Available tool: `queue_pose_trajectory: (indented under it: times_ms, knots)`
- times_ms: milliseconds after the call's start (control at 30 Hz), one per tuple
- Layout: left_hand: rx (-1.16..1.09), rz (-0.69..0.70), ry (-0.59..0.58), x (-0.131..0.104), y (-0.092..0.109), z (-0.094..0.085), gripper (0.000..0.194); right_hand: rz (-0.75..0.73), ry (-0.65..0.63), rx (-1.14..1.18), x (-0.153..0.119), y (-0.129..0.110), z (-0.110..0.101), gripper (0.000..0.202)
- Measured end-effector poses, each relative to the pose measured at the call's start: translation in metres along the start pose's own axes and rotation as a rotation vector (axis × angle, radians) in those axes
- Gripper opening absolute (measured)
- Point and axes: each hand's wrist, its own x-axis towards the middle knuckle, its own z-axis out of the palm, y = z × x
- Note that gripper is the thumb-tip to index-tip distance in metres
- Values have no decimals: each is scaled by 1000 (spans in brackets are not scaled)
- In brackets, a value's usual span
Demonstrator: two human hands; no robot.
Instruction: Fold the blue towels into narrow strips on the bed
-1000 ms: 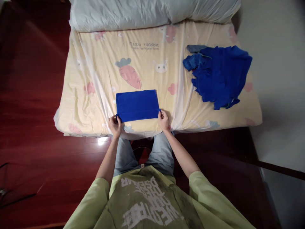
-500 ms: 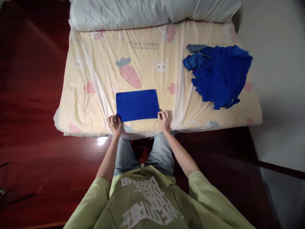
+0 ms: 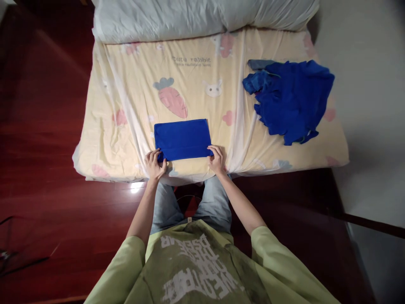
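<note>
A blue cloth, folded into a neat flat rectangle, lies near the front edge of the bed. At its lower left corner rests my left hand, fingers on the fabric and thumb spread apart at the near edge. My right hand touches the lower right corner, its fingertips over the side edge and its thumb held away from them. Neither hand grips the cloth. Off to the right, a loose pile of crumpled blue cloths sits on the sheet.
The bed has a yellow sheet printed with carrots and rabbits. A thick white quilt lies rolled across its far side. A pale wall stands at the right, and dark red wooden floor extends to the left.
Both hands have loosened from pinching the cloth's near corners. Their fingers now lie spread on it, the left hand shifted slightly inward. The cloth and the pile stay in place.
</note>
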Motion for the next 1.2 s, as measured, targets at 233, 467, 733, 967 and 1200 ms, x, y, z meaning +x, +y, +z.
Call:
queue_pose_trajectory:
  times_ms: [233, 467, 733, 967, 1200]
  knots:
    - [-35, 45, -96, 1, -3, -2, 59, 19, -52, -38, 1, 2, -1, 53]
    - [-117, -29, -9, 2, -5, 0, 42, 74, -51, 3, 3, 0, -1, 47]
    - [-221, -95, 65, -1, -5, -1, 38, 117, 6, 40, -5, 13, 5, 44]
    - [-169, -286, 124, -5, -11, 7, 41, 269, 118, 87, -17, 30, 18, 35]
    - [-154, -360, 156, -4, -9, 9, 39, 360, 155, 72, -14, 26, 19, 50]
